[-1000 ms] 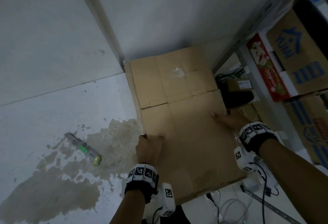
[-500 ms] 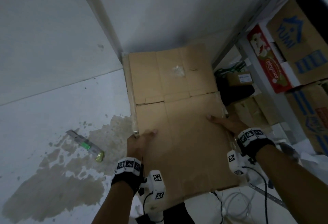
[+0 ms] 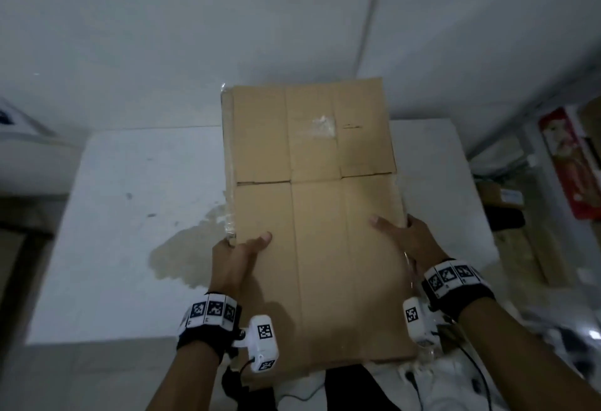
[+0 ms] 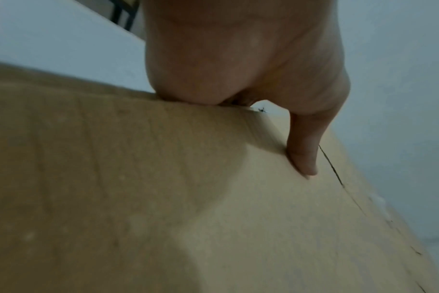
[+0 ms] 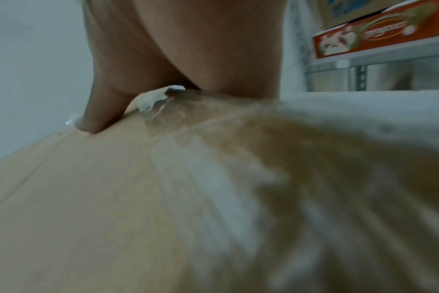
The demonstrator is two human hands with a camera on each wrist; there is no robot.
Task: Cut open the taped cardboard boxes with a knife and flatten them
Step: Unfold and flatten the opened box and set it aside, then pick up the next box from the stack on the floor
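Note:
A flattened brown cardboard box (image 3: 318,215) with creases and bits of clear tape is held lengthwise in front of me, over a white table (image 3: 130,215). My left hand (image 3: 237,254) grips its left edge, thumb on top and fingers hidden underneath. My right hand (image 3: 406,238) grips the right edge the same way. In the left wrist view the thumb (image 4: 302,154) presses on the cardboard (image 4: 163,198). In the right wrist view the thumb (image 5: 100,111) lies on the cardboard (image 5: 88,198) beside loose clear tape (image 5: 163,111). No knife is in view.
A brownish stain (image 3: 188,248) marks the white table left of the cardboard. A metal shelf at the right holds a red carton (image 3: 566,163) and other boxes. White walls rise behind. Cables (image 3: 474,375) hang near my body at the bottom right.
The view has swung left, and the green knife on the stained surface has dropped out of view. Both hands have slid to the side edges and grip the cardboard, which now points straight ahead.

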